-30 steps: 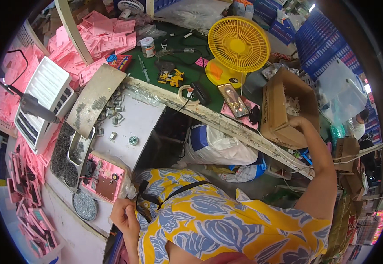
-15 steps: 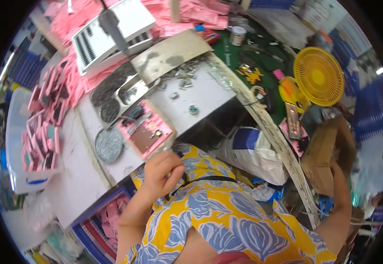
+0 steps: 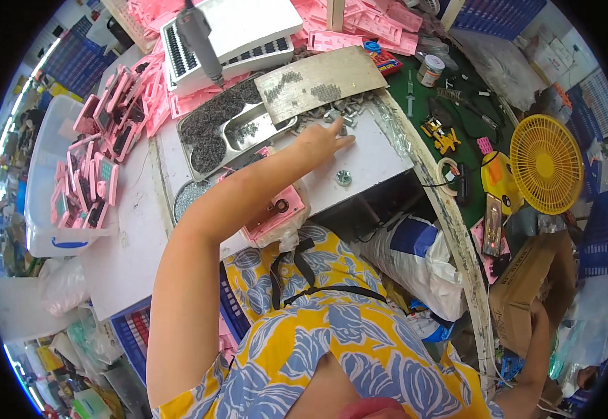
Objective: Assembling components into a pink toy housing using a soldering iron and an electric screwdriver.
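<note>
My left hand (image 3: 320, 145) reaches over the white table with its fingers stretched out and nothing in them. Its fingertips are beside a scatter of small silvery metal parts (image 3: 349, 120). Under my left forearm lies an open pink plastic casing (image 3: 276, 213), partly hidden, with small parts inside. A small round greenish part (image 3: 343, 178) lies alone on the table near that hand. Far to the right, my right hand (image 3: 539, 314) is at a brown cardboard box (image 3: 517, 297); its fingers are hidden inside.
A metal tray (image 3: 195, 157) holds dark small pieces, partly covered by a metal plate (image 3: 318, 84). An electric screwdriver (image 3: 202, 42) hangs over a white screw box (image 3: 248, 31). At left stands a clear bin (image 3: 45, 181) of pink casings; at right, a yellow fan (image 3: 545, 164).
My left hand has moved from near my lap, where it was closed, forward over the table to the metal parts, and its fingers have opened. My right hand stays at the box. The view has shifted.
</note>
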The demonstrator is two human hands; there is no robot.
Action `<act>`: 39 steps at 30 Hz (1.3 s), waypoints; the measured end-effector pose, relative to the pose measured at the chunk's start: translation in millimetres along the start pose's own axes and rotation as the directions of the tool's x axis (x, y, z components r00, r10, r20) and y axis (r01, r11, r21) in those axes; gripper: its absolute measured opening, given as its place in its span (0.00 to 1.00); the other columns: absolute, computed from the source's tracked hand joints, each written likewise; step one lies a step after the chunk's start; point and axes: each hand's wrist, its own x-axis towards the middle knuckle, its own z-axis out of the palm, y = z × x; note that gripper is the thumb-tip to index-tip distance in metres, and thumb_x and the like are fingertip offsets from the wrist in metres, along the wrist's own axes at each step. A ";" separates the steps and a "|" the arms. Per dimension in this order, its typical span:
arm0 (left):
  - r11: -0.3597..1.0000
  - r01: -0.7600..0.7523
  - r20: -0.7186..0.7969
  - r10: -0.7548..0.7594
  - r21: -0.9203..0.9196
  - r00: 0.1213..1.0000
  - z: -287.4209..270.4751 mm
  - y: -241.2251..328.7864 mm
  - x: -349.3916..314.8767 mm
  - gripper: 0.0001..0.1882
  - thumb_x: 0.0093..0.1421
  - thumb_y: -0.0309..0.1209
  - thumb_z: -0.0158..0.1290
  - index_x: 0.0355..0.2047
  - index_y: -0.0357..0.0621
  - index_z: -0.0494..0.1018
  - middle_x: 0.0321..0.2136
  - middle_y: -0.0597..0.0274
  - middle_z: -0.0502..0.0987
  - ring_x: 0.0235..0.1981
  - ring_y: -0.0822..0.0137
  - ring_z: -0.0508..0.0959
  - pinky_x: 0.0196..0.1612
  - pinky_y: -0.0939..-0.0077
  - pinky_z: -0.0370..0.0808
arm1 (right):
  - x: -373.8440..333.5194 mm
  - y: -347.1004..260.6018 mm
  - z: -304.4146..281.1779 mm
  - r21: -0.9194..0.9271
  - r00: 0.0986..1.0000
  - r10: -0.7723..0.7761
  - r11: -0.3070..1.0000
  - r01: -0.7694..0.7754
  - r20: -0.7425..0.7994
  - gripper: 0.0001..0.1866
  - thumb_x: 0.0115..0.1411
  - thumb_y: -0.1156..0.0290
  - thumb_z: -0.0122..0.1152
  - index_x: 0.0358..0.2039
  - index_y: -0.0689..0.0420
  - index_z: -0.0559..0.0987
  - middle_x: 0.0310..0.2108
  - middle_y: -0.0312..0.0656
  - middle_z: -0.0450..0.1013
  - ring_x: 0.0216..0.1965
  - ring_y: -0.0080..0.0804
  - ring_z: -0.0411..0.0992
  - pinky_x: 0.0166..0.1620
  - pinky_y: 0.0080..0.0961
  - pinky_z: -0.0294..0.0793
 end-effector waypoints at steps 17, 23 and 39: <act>0.998 0.049 0.023 -0.048 -0.026 0.999 14.8 -18.5 20.3 0.21 0.59 0.27 0.54 0.54 0.47 0.71 0.57 0.51 0.68 0.51 0.48 0.76 0.45 0.64 0.83 | -1.0 19.7 -8.1 0.064 0.998 -0.035 0.997 0.038 -0.047 0.47 0.59 0.55 0.66 0.73 0.60 0.56 0.69 0.49 0.61 0.67 0.44 0.61 0.66 0.42 0.64; 0.982 0.089 -0.135 -0.112 -0.166 0.985 -9.0 -15.8 -16.0 0.30 0.54 0.26 0.59 0.59 0.49 0.69 0.63 0.47 0.65 0.57 0.48 0.73 0.52 0.59 0.80 | 1.4 34.0 -2.4 0.078 0.989 -0.134 0.987 0.139 -0.061 0.47 0.59 0.56 0.66 0.73 0.60 0.57 0.69 0.49 0.61 0.67 0.44 0.61 0.66 0.41 0.64; 0.878 -0.034 -0.373 -0.167 -0.477 0.913 -48.4 -1.7 -113.3 0.35 0.55 0.22 0.61 0.64 0.47 0.66 0.63 0.45 0.66 0.61 0.41 0.70 0.62 0.55 0.71 | -130.1 -29.0 -33.6 0.305 0.696 -0.151 0.820 0.485 -0.702 0.25 0.53 0.72 0.68 0.51 0.51 0.72 0.35 0.37 0.75 0.30 0.35 0.77 0.23 0.35 0.74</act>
